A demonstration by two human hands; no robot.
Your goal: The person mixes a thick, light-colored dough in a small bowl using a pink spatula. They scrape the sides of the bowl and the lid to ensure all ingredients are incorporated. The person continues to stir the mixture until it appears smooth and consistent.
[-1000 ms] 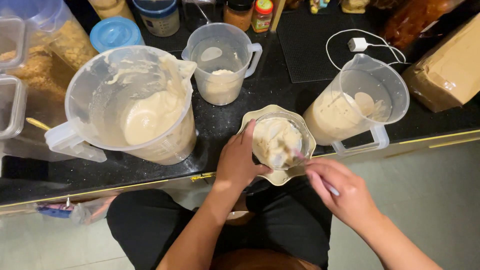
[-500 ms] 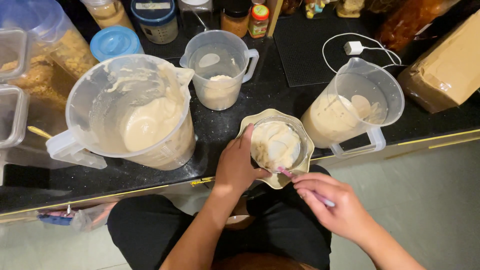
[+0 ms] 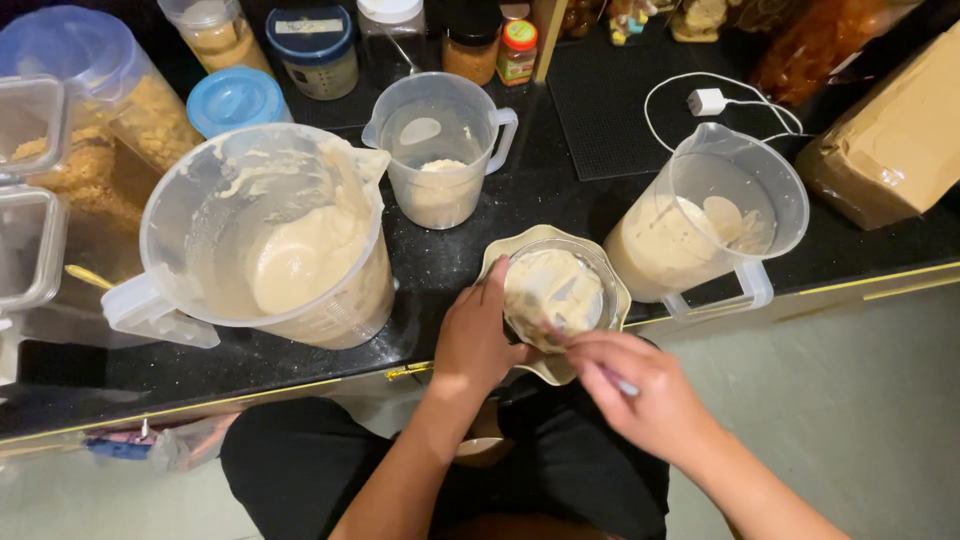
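A small glass cup (image 3: 556, 290) filled with pale batter stands on a cream scalloped plate (image 3: 618, 297) at the black counter's front edge. My left hand (image 3: 476, 338) grips the cup's left side. My right hand (image 3: 650, 400) holds a thin utensil (image 3: 560, 338) whose tip dips into the batter at the cup's near rim. A big clear jug (image 3: 265, 240) with batter is to the left, a second jug (image 3: 712, 228) with batter to the right, and a smaller measuring jug (image 3: 441, 150) behind.
Cereal containers (image 3: 90, 120) and a blue lid (image 3: 236, 98) stand at the back left, jars (image 3: 318, 45) along the back. A white charger with cable (image 3: 708, 100) and a brown paper package (image 3: 895, 140) are at the right. The counter edge (image 3: 300, 388) runs just before my lap.
My right hand has drawn the utensil from the cup's middle toward its near rim. The left hand keeps its hold on the cup.
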